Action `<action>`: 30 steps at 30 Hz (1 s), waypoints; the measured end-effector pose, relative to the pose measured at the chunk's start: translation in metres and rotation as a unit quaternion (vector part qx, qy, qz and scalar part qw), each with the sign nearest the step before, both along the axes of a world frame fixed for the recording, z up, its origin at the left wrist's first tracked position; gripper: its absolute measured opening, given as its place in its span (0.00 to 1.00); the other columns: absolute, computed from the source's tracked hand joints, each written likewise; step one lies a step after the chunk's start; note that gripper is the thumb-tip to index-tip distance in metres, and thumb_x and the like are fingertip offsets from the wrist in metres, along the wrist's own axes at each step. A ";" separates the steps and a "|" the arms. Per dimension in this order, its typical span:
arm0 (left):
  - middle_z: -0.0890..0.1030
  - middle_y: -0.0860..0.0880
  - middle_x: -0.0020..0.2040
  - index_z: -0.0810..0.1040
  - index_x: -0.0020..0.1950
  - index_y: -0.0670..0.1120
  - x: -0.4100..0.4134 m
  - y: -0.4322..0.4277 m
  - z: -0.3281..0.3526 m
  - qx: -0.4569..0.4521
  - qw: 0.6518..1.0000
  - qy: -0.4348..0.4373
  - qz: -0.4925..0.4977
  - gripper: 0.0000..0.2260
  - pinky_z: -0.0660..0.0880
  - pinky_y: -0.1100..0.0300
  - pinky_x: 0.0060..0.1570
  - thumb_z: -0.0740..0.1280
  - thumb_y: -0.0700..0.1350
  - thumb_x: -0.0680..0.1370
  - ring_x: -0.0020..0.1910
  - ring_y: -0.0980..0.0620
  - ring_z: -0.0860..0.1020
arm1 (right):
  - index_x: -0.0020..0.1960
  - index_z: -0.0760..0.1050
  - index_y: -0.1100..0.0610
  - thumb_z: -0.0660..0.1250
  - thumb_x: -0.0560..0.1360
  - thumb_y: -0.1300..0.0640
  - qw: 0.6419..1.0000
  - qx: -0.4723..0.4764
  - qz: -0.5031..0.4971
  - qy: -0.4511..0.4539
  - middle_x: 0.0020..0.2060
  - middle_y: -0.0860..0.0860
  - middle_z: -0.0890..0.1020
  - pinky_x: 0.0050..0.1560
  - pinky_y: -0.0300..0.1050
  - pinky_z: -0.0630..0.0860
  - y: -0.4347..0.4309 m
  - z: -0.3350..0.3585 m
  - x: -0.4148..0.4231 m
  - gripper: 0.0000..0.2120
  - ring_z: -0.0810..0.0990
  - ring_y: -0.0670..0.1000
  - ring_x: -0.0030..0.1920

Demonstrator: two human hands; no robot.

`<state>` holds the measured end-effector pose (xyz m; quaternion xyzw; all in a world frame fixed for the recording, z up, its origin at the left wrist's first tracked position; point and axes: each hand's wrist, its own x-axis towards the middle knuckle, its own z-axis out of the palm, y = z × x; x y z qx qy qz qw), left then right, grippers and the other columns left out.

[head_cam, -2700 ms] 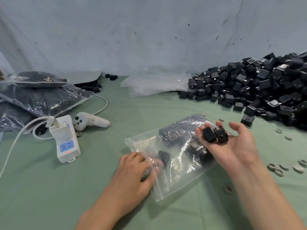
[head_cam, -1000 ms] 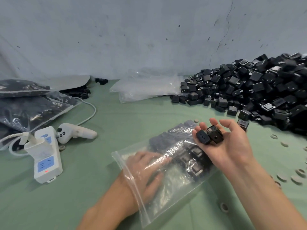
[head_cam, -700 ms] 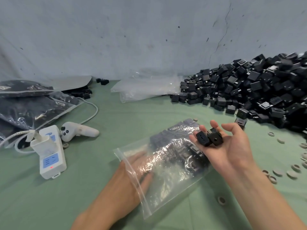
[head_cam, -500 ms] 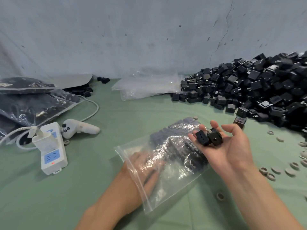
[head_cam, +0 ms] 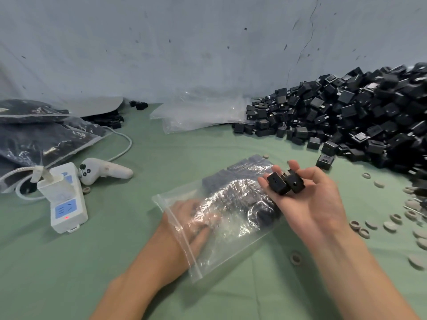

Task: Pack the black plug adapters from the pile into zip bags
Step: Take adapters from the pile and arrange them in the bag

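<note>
Black plug adapters (head_cam: 285, 184): two small hard plastic cubes lying on the upturned fingers of the right hand (head_cam: 309, 204), cradled loosely, not clenched.
Left hand (head_cam: 193, 221): flat inside the clear plastic zip bag (head_cam: 233, 241), fingers straight, gripping nothing.
Handling: light, rigid, smooth-sided, I'd guess; pinch across opposite flat faces.
Bag contents: adapters in rows at the far end.
Black adapter pile (head_cam: 358, 125): heaped well off to the right.
</note>
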<state>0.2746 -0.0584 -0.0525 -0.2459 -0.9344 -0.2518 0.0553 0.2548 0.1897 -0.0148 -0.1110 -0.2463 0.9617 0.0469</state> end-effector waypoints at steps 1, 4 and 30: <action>0.74 0.57 0.58 0.75 0.59 0.56 0.001 -0.009 0.002 -0.014 0.999 0.003 0.038 0.19 0.64 0.69 0.61 0.54 0.63 0.76 0.57 0.60 0.68 | 0.58 0.71 0.60 0.57 0.78 0.64 1.000 -0.005 0.012 -0.004 0.58 0.63 0.74 0.55 0.62 0.80 -0.002 0.000 0.000 0.10 0.75 0.62 0.66; 0.81 0.54 0.53 0.84 0.48 0.50 0.005 -0.017 0.002 0.011 0.995 0.078 0.066 0.16 0.65 0.65 0.56 0.57 0.53 0.75 0.54 0.57 0.72 | 0.56 0.70 0.60 0.59 0.81 0.62 0.999 -0.008 0.039 -0.011 0.55 0.63 0.74 0.51 0.57 0.82 -0.008 0.002 -0.001 0.05 0.78 0.62 0.62; 0.80 0.59 0.52 0.71 0.52 0.65 0.052 0.008 0.029 0.403 0.903 0.062 0.132 0.10 0.73 0.70 0.46 0.67 0.59 0.72 0.51 0.56 0.80 | 0.55 0.72 0.57 0.74 0.70 0.59 0.971 0.087 0.186 0.123 0.49 0.59 0.83 0.62 0.49 0.79 -0.123 -0.006 0.050 0.17 0.83 0.56 0.52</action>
